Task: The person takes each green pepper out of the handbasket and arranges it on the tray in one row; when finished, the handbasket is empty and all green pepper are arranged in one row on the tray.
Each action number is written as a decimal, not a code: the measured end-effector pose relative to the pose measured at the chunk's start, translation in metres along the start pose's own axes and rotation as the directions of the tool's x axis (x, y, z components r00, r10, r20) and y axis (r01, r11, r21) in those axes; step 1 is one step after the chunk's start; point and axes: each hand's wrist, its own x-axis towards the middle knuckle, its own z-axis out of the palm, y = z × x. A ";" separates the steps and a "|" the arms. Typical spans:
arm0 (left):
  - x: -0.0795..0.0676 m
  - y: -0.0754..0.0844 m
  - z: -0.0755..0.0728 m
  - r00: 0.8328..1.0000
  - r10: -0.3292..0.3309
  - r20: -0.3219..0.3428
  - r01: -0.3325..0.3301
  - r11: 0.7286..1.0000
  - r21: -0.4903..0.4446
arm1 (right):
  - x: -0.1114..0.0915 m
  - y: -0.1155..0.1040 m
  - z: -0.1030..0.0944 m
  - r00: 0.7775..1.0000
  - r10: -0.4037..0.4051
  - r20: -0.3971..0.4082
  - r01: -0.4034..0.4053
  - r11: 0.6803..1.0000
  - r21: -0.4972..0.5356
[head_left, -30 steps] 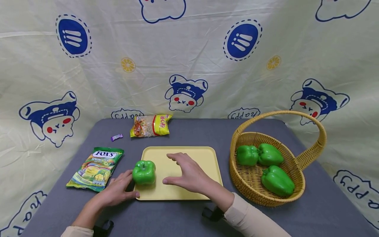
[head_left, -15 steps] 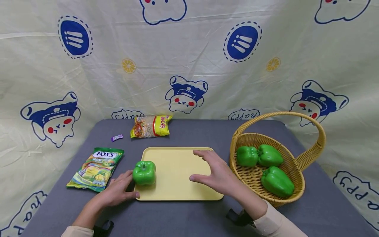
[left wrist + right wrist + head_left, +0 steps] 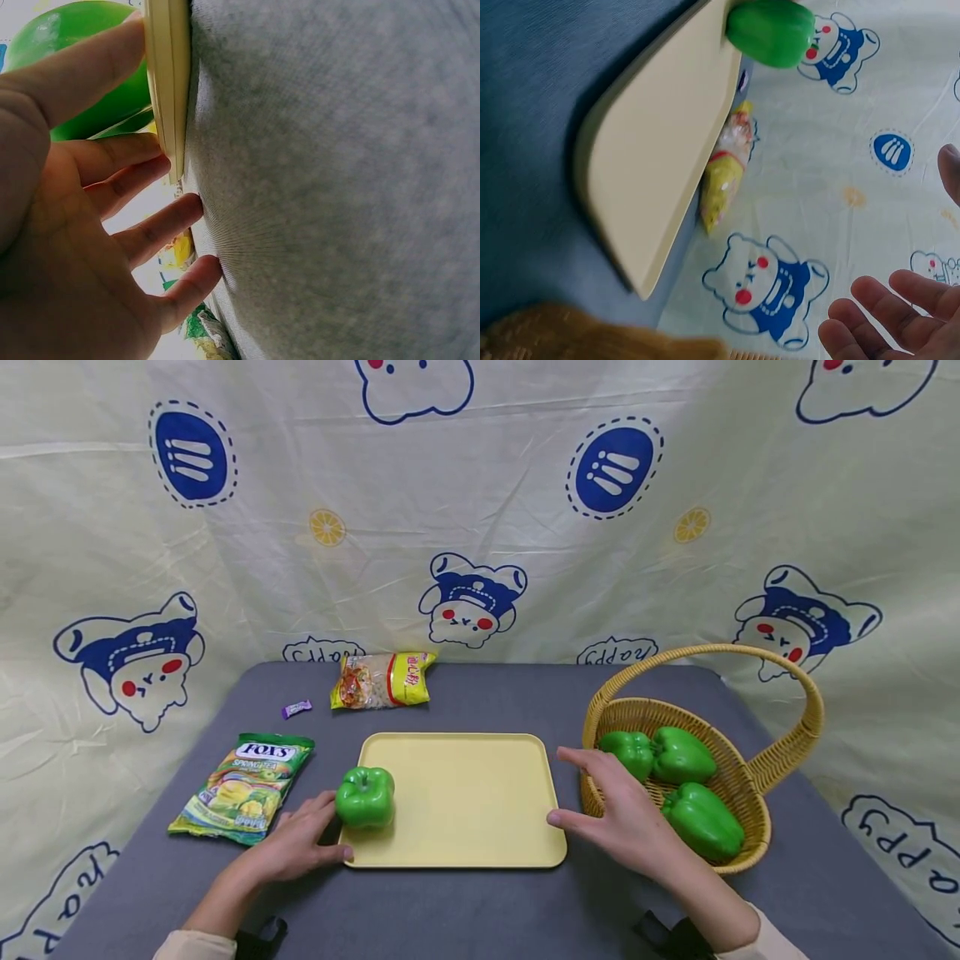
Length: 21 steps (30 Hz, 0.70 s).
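My left hand (image 3: 296, 843) rests at the left edge of a pale yellow tray (image 3: 465, 802). In the left wrist view its thumb and some fingers touch the tray's rim (image 3: 169, 82), while other fingertips (image 3: 208, 266) touch the grey cloth. On the tray's left part stands a green bell pepper (image 3: 365, 797), close to that hand. Holding nothing, my right hand (image 3: 630, 814) is raised between the tray and a wicker basket (image 3: 759, 828), thumb and fingers spread. It partly hides the basket's left side. Inside lie three more green bell peppers (image 3: 703, 821).
Left of the tray lies a green Fox's candy bag (image 3: 243, 789). A small purple wrapped candy (image 3: 296, 709) and a yellow food packet (image 3: 382, 681) lie behind it. The basket's tall handle (image 3: 806, 727) arches over its right side. A printed curtain (image 3: 480, 485) hangs behind the table.
My right hand has moved right, from above the tray to the basket's left side, its fingers spread throughout. My left hand, the tray and the peppers have stayed in place.
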 end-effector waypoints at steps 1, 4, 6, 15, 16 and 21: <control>0.000 0.000 0.000 1.000 0.004 -0.002 -0.004 1.000 0.004 | -0.002 0.002 -0.002 1.000 0.012 0.000 -0.012 1.000 -0.008; 0.000 -0.001 0.000 1.000 0.006 -0.002 -0.006 1.000 0.013 | -0.009 0.009 -0.008 0.999 0.039 -0.010 -0.039 0.999 -0.033; 0.001 -0.001 0.000 1.000 0.001 0.000 -0.001 1.000 0.015 | -0.013 0.014 -0.011 0.999 0.044 -0.025 -0.045 0.998 -0.052; 0.001 0.000 0.000 1.000 0.001 -0.006 -0.001 1.000 0.023 | -0.030 0.036 -0.026 0.993 0.085 -0.083 -0.094 0.990 -0.107; 0.001 0.000 0.000 1.000 0.000 -0.005 0.000 1.000 0.023 | -0.032 0.039 -0.028 0.991 0.096 -0.088 -0.106 0.988 -0.112; 0.000 0.000 0.000 1.000 -0.003 -0.006 0.003 1.000 0.021 | -0.036 0.056 -0.038 0.984 0.144 -0.110 -0.158 0.978 -0.135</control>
